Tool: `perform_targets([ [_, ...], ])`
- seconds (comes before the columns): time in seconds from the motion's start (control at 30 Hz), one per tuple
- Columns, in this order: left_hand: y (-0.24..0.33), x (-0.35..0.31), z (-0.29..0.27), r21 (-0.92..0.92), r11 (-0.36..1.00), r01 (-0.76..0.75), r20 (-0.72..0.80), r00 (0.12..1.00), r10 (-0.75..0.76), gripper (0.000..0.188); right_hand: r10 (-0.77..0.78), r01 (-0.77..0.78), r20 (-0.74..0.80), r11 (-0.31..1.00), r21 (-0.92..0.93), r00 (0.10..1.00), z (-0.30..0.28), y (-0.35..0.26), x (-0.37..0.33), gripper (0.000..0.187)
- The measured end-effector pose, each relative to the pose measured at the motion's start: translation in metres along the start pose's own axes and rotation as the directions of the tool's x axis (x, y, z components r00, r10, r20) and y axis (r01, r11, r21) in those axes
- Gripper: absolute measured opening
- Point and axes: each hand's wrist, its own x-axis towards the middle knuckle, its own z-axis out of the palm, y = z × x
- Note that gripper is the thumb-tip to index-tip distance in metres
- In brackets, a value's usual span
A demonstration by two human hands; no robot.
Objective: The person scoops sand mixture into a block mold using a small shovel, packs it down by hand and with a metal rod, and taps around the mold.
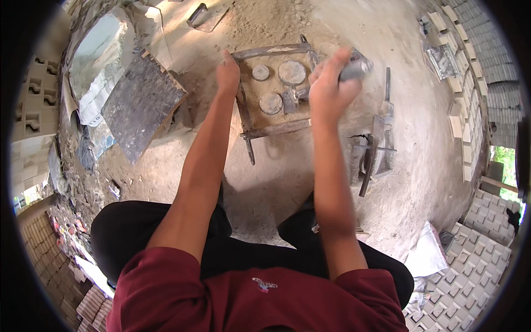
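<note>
Sand (271, 122) Work Low on the Floor (409, 133)

The right hand (332, 91) has its grip wrapped around a dark tool (290, 103), whose flat end is inside the wooden frame (271, 51). The left hand (227, 73) touches the frame's far left corner, but one cannot tell if its grip is clamped there. The frame sits on the floor, holding sand and three round discs (292, 72) (one is bigger than the other two). The step now seems to be working the sand beside the discs. The next move calls for a steady frame and no bumping the discs.
</note>
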Motion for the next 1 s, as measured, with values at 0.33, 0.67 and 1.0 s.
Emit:
perform_targets([
  [0.33, -0.002, 0.0, -0.005, -0.055, 0.997, -0.045, -0.054, 0.998, 0.042, 0.071, 0.019, -0.018, -0.006, 0.997, 0.075, 1.0, 0.025, -0.013, 0.012, 0.054],
  [0.67, -0.005, 0.005, -0.008, -0.053, 0.998, -0.02, 0.026, 0.999, 0.022, 0.071, 0.017, -0.014, -0.06, 0.999, 0.042, 0.998, 0.055, 0.004, 0.049, 0.062],
  [1.0, 0.005, -0.003, -0.002, -0.037, 0.999, -0.017, 0.029, 0.999, 0.018, 0.068, 0.108, -0.092, 0.152, 0.989, -0.114, 0.982, 0.05, 0.015, 0.055, 0.057],
])
